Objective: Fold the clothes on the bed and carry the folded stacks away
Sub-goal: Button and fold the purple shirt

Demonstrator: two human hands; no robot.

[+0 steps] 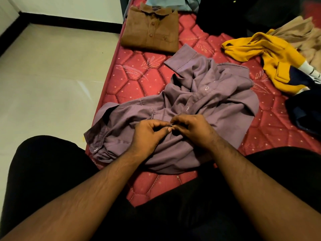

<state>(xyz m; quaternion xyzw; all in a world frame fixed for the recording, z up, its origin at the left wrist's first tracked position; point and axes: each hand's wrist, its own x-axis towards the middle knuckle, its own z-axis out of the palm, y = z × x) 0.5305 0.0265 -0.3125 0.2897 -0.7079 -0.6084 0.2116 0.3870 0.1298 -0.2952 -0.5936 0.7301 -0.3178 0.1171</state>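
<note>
Both forearms reach over bed (139, 70); purple shirt (205, 101) lies crumpled mid-mattress. Left hand (149, 134) and right hand (192, 129) each have a narrow grip pinching the placket at a button (171, 125). Step: buttoning before folding. Next: likely flatten shirt, fold beside brown shirt (151, 30).

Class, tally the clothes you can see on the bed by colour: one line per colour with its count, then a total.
Brown: 1, folded brown shirt
Purple: 1, purple shirt, pinched by both hands
Yellow: 1, yellow garment
Beige: 1, beige garment
Light blue: 1, light blue garment
Dark navy: 1, dark garment
Total: 6
</note>
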